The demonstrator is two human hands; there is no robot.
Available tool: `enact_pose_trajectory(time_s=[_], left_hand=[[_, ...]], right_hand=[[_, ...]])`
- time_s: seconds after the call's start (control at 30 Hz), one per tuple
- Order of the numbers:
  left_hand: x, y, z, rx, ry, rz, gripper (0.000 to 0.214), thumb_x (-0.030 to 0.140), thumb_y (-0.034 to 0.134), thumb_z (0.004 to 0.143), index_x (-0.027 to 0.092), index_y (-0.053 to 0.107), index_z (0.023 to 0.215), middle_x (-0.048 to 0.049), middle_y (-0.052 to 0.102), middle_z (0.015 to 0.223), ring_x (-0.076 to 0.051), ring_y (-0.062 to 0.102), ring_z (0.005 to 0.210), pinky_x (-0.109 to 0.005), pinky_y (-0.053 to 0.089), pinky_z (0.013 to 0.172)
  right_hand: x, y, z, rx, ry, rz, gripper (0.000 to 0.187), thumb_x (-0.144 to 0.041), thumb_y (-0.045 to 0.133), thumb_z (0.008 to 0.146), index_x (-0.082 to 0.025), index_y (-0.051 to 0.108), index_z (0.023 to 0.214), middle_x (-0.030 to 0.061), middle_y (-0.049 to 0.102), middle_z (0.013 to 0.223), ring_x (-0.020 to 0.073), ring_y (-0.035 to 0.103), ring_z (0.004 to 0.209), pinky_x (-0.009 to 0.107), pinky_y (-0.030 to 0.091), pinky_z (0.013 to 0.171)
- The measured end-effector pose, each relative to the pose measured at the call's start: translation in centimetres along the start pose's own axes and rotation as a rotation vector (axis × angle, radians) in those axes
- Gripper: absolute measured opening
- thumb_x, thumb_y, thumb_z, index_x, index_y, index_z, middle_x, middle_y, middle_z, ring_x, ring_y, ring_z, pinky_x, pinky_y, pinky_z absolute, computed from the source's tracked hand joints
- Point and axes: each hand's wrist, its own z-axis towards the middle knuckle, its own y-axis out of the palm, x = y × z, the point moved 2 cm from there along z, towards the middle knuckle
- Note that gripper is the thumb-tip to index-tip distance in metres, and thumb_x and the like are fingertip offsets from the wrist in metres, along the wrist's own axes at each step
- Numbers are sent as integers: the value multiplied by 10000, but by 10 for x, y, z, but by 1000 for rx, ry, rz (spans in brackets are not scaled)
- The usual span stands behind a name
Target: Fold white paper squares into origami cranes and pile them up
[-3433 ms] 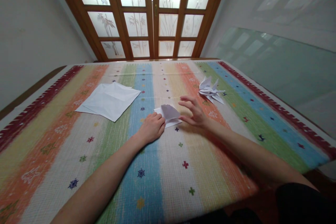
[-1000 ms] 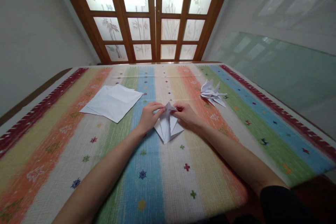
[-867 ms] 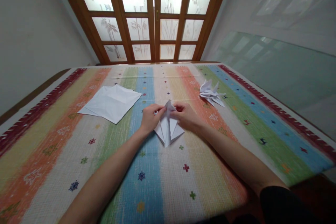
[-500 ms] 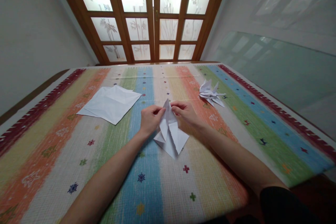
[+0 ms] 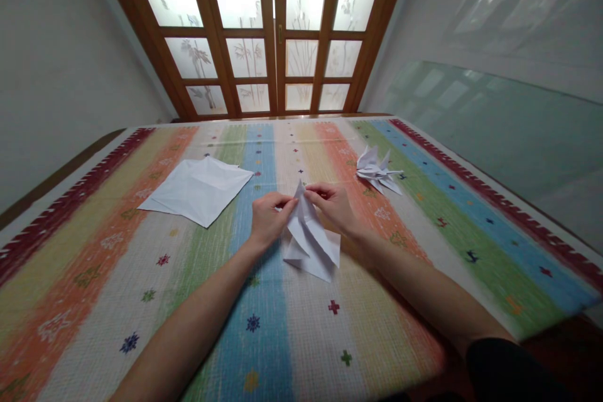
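Note:
A partly folded piece of white origami paper (image 5: pixel 311 245) is pinched near its pointed top, over the middle of the table. My left hand (image 5: pixel 272 217) grips the left side of that tip between thumb and forefinger. On the other side, my right hand (image 5: pixel 333 206) pinches the tip's right edge with thumb and fingers closed. Below my fingers the paper's lower flaps spread apart, with creases running down from the point. Whether the lower edge rests on the cloth, I cannot tell.
Flat white paper sheets (image 5: pixel 200 191) lie stacked at the left. Several folded paper cranes (image 5: pixel 377 169) sit together at the right. A striped tablecloth (image 5: pixel 198 276) covers the table. Beyond it stand wooden doors with glass panes (image 5: pixel 277 75), and a glass panel (image 5: pixel 471 107) leans along the right wall.
The folded paper has turned slightly, its lower flaps swinging to the right. Both hands keep their pinch near the tip. The view has tipped up a little.

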Motion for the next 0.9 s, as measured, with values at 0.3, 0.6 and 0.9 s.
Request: enact_pose_trajectory(time_s=[0.3, 0.6, 0.9], left_hand=[[0, 2, 1, -3, -67, -133, 175, 322, 675, 789, 180, 722, 698, -12, 696, 656, -119, 570, 566, -233, 446, 579], [-2, 3, 2, 52, -152, -255, 203, 366, 690, 775, 192, 750, 690, -6, 699, 642, -125, 582, 575, -238, 453, 579], [1, 4, 0, 123, -206, -248, 157, 326, 735, 723, 198, 744, 634, -5, 702, 610, -130, 598, 559, -247, 457, 576]], right_hand=[[-1, 7, -3, 27, 16, 106, 236, -414, 684, 777, -182, 721, 751, 21, 670, 667, 125, 548, 585, 248, 418, 538], [-5, 9, -5, 14, 3, 110, 275, -459, 707, 762, -187, 710, 722, 18, 663, 645, 121, 537, 559, 245, 411, 520], [-5, 13, -7, 31, 32, 140, 275, -463, 708, 754, -189, 707, 726, 22, 677, 674, 133, 572, 596, 257, 448, 554]])
